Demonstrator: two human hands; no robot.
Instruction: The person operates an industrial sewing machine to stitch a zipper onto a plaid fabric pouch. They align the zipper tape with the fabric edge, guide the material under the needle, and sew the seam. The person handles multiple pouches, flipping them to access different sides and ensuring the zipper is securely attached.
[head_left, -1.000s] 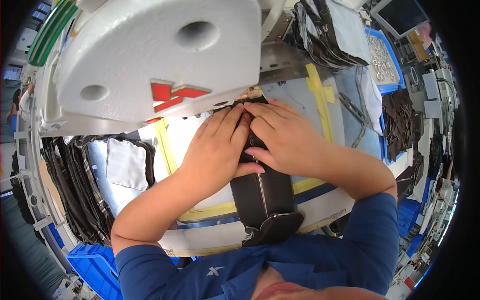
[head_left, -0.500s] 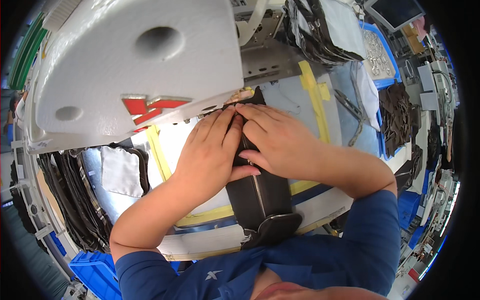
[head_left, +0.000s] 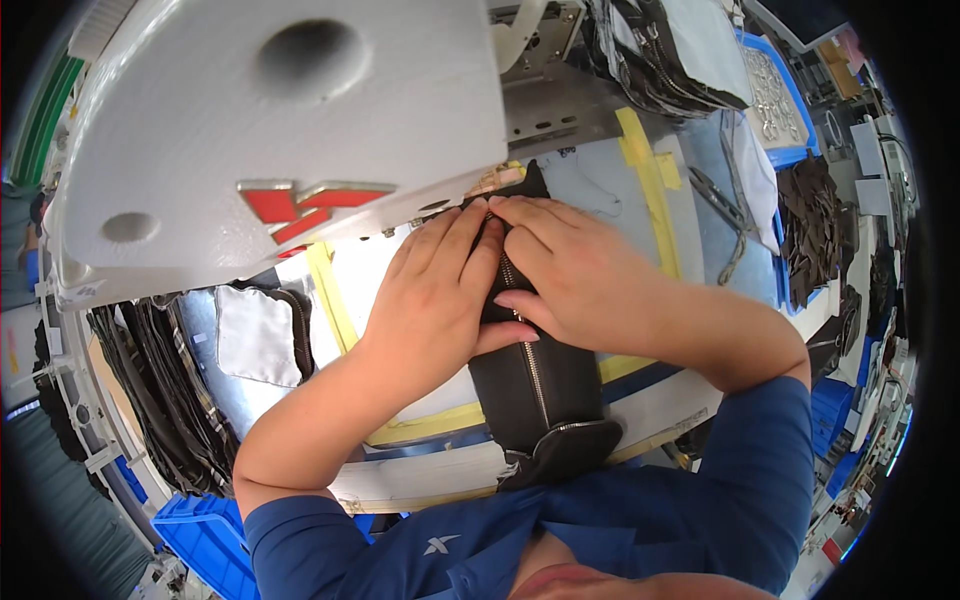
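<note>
A black fabric piece with a metal zipper along its middle runs from the machine head down to my chest. Its lower end is folded up and edged by another zipper. My left hand grips the fabric on the zipper's left, fingertips at the far end under the white sewing machine head. On the zipper's other side my right hand holds the same piece, fingers bent. Both thumbs lie by the zipper, and the index fingertips nearly meet. The needle area is hidden by the machine head and my hands.
Dark fabric pieces are stacked at left beside a white-lined piece. Scissors lie right of the yellow tape. Blue trays hold metal parts and brown scraps. More zippered pieces are piled at far right.
The whole view has shifted slightly, so the machine, fabric and hands sit further right in the picture. My hands keep nearly the same place on the black fabric.
</note>
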